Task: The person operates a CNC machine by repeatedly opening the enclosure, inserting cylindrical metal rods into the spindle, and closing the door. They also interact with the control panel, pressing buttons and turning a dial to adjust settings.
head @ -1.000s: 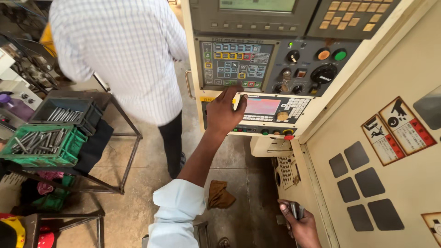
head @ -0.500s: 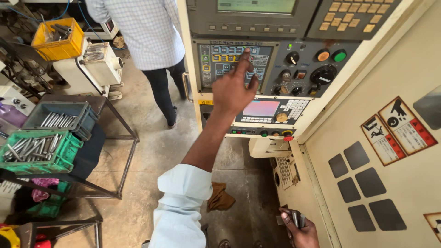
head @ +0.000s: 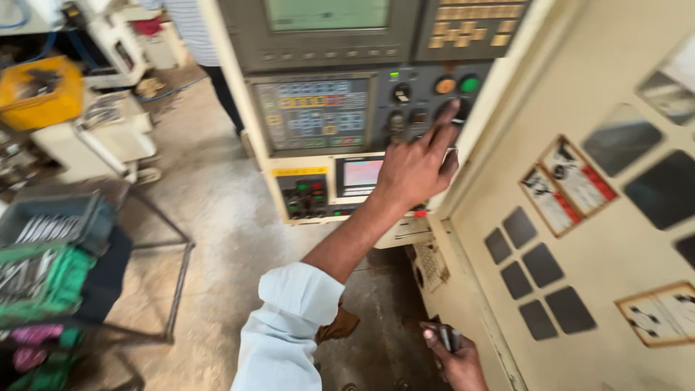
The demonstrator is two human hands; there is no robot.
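Left arm: stretched up from 6 o'clock toward 1 o'clock, forearm bare, pale sleeve rolled to the elbow.
Left hand [head: 414,168]: raised back toward the camera, index finger [head: 447,119] extended to 12 o'clock, other fingers loosely bent, nothing gripped.
Right hand [head: 457,356]: low at 5 o'clock, fingers curled around a small dark object, thumb on top.
Right arm: mostly out of frame.

We see even, bright daylight from ten o'clock; motion blur smears the edges, worst at nine o'clock
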